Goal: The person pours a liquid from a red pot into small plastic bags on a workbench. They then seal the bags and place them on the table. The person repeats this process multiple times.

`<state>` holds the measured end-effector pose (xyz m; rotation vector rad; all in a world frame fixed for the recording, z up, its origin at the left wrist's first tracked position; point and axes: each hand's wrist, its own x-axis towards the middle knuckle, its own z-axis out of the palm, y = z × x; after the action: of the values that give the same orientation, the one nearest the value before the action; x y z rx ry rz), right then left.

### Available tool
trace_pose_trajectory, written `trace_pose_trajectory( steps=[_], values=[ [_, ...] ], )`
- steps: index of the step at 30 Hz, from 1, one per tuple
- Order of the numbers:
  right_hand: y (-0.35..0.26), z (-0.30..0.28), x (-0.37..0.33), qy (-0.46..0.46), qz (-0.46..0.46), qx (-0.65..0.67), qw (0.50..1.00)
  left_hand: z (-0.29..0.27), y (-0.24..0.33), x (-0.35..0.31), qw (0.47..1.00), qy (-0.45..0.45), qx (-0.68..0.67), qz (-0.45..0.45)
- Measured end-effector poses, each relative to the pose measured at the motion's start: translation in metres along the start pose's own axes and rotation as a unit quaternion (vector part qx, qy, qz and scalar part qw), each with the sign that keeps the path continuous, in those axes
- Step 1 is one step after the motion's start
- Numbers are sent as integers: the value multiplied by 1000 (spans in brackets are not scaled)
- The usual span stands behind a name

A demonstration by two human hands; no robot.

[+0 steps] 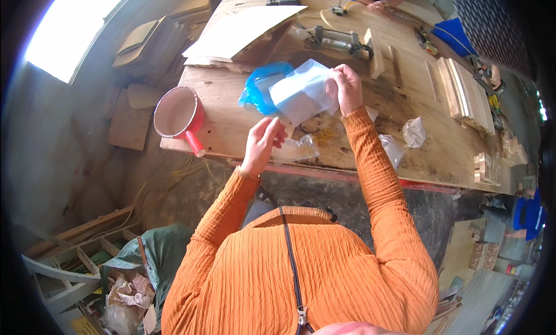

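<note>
My right hand [346,90] pinches the edge of a clear plastic bag [301,94], raised over the wooden workbench [220,112]. Lower and to the left, my left hand [262,145] hovers at the bench's near edge. Its fingers are loosely bent and a little apart, with nothing visible in them. Just right of it lies another clear plastic bag [300,149], beside some yellow rubber bands [322,136]. A crumpled blue plastic bag [263,92] sits behind the raised bag, which partly overlaps it.
A red saucepan [196,119] stands at the bench's left corner. Crumpled clear bags [413,132] lie to the right. Farther back are a white board [243,31], a metal clamp-like tool [339,41] and stacked wood strips [466,94]. Another person's hands [379,5] show at the far edge.
</note>
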<state>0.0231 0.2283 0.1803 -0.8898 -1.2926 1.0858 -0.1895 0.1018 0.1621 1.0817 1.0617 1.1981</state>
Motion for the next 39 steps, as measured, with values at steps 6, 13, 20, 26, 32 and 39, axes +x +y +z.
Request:
trace_pose_trajectory(
  steps=[6,13,20,26,32,39],
  values=[
    [-42,-52,-70,59,-73,-38,995,67,23,21,990,-123,-53,-37],
    [-54,-92,-167,71,-58,-171,981,124,6,10,967,-226,-96,-60],
    [-63,-82,-241,29,-32,-345,937,152,-35,-28,966,-228,104,60],
    [-61,-65,-250,-43,46,-353,934,150,-31,-52,957,-167,174,163],
    [-72,-55,-257,26,102,-85,991,134,-21,-68,974,-123,122,146],
    [-76,4,-256,66,6,-232,970,70,2,-107,869,-157,347,317]
  ],
)
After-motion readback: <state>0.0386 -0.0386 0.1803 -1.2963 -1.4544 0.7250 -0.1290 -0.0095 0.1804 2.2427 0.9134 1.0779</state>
